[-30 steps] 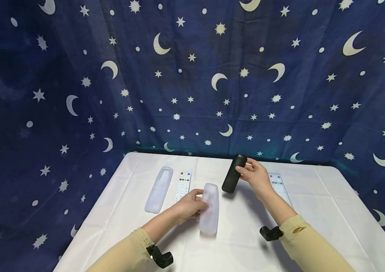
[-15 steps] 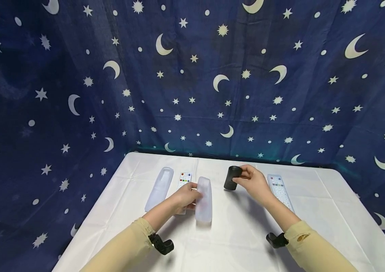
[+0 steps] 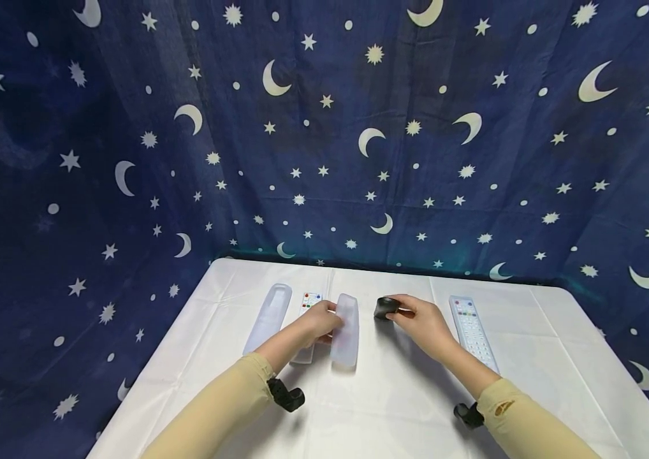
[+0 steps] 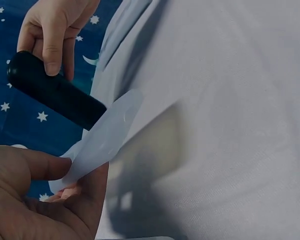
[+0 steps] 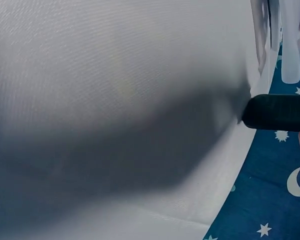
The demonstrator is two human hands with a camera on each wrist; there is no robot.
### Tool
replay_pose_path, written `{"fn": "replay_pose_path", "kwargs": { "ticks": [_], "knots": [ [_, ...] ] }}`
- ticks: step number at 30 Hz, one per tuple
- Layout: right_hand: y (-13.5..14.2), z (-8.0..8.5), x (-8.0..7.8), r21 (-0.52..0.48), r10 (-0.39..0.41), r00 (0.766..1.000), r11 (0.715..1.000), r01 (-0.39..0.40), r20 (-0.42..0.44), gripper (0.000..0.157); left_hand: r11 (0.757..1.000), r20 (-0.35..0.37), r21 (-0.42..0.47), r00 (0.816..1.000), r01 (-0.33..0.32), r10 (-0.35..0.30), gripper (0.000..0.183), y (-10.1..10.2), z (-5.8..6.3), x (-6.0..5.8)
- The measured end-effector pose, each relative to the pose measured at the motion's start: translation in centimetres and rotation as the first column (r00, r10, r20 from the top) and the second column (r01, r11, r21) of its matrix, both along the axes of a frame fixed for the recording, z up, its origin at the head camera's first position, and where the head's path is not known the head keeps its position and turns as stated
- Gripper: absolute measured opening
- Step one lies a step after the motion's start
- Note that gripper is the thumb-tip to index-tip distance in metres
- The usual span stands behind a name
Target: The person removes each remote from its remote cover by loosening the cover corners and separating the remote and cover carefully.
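My left hand (image 3: 320, 320) pinches a translucent, frosted sleeve (image 3: 345, 331), a remote-control cover, by its left edge, thumb on one face. In the left wrist view the cover (image 4: 107, 135) bends slightly above the table. Between the fingers and thumb of my right hand (image 3: 423, 326) is a black remote control (image 3: 386, 308), seen nearly end-on in the head view. Its long, smooth body (image 4: 55, 90) shows in the left wrist view, with its lower end close to the cover; whether they touch I cannot tell. The right wrist view shows one end of the remote (image 5: 275, 112).
Left of my left hand lies another frosted cover (image 3: 269, 317). A white remote with coloured buttons (image 3: 311, 298) lies partly behind that hand. On the right, another white remote (image 3: 473, 333) rests on the white-covered table (image 3: 405, 408). A starry blue curtain (image 3: 324, 127) stands behind.
The black remote has tipped from showing its length to nearly end-on, and come lower with my right hand. My left hand has moved the cover slightly away from me.
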State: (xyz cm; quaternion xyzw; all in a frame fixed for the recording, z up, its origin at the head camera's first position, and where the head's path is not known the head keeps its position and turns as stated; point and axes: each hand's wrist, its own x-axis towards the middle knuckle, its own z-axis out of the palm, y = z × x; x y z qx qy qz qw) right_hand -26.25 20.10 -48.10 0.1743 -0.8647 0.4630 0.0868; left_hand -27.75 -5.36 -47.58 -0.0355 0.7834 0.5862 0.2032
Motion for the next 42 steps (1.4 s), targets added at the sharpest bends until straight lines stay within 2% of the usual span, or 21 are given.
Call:
{"fn": "replay_pose_path", "kwargs": {
  "ticks": [3, 6, 11, 14, 17, 20, 23, 29, 32, 34, 37, 40, 42],
  "knots": [
    [0.0, -0.4, -0.1, 0.0, 0.025, 0.999, 1.0, -0.025, -0.039, 0.036, 1.0, 0.004, -0.003, 1.0, -0.003, 0.003, 0.041, 0.2, 0.0, -0.2],
    [-0.1, -0.8, -0.3, 0.041, 0.049, 0.995, 0.998, -0.045, -0.084, 0.037, 1.0, 0.004, -0.003, 1.0, -0.007, 0.007, 0.039, 0.5, -0.2, -0.4],
    [-0.5, -1.4, -0.2, 0.132, 0.041, 0.99, 0.991, -0.024, -0.132, 0.036, 0.999, -0.01, -0.033, 1.0, -0.014, 0.013, 0.038, 0.8, -0.7, -0.5],
    [-0.7, -1.8, 0.1, 0.214, 0.059, 0.986, 0.977, -0.026, -0.154, 0.035, 0.996, -0.03, -0.087, 0.999, -0.014, 0.011, 0.039, 0.9, -0.9, -0.6],
    [-0.7, -2.2, 0.6, 0.333, 0.126, 0.976, 0.941, -0.061, -0.176, 0.038, 0.989, -0.053, -0.145, 0.999, -0.001, -0.007, 0.04, 0.9, -1.0, -0.6],
    [-0.6, -2.6, 1.0, 0.452, 0.223, 0.953, 0.885, -0.111, -0.203, 0.039, 0.984, -0.074, -0.18, 0.997, 0.012, -0.026, 0.039, 1.0, -1.1, -0.7],
    [-0.5, -3.1, 1.2, 0.534, 0.311, 0.918, 0.834, -0.14, -0.245, 0.037, 0.98, -0.087, -0.198, 0.996, 0.017, -0.035, 0.038, 1.0, -1.0, -0.7],
    [0.1, -4.0, 1.0, 0.578, 0.414, 0.84, 0.801, -0.153, -0.35, 0.038, 0.976, -0.081, -0.215, 0.996, 0.026, -0.044, 0.041, 1.2, -0.8, -0.5],
    [0.5, -4.3, 0.9, 0.603, 0.459, 0.804, 0.781, -0.161, -0.379, 0.039, 0.968, -0.094, -0.245, 0.993, 0.044, -0.069, 0.043, 1.3, -0.7, -0.4],
    [0.7, -4.4, 0.9, 0.62, 0.476, 0.797, 0.766, -0.17, -0.371, 0.037, 0.955, -0.112, -0.289, 0.989, 0.062, -0.098, 0.043, 1.2, -0.6, -0.3],
    [1.2, -4.5, 0.9, 0.645, 0.503, 0.787, 0.742, -0.183, -0.356, 0.035, 0.922, -0.153, -0.378, 0.976, 0.088, -0.156, 0.041, 1.1, -0.5, -0.3],
    [1.4, -4.6, 0.7, 0.679, 0.538, 0.766, 0.71, -0.187, -0.351, 0.033, 0.871, -0.194, -0.479, 0.956, 0.104, -0.221, 0.039, 1.0, -0.5, -0.3],
    [1.5, -4.5, 0.6, 0.699, 0.563, 0.746, 0.69, -0.188, -0.356, 0.033, 0.826, -0.216, -0.554, 0.94, 0.106, -0.265, 0.037, 1.0, -0.6, -0.3]
  ]
}}
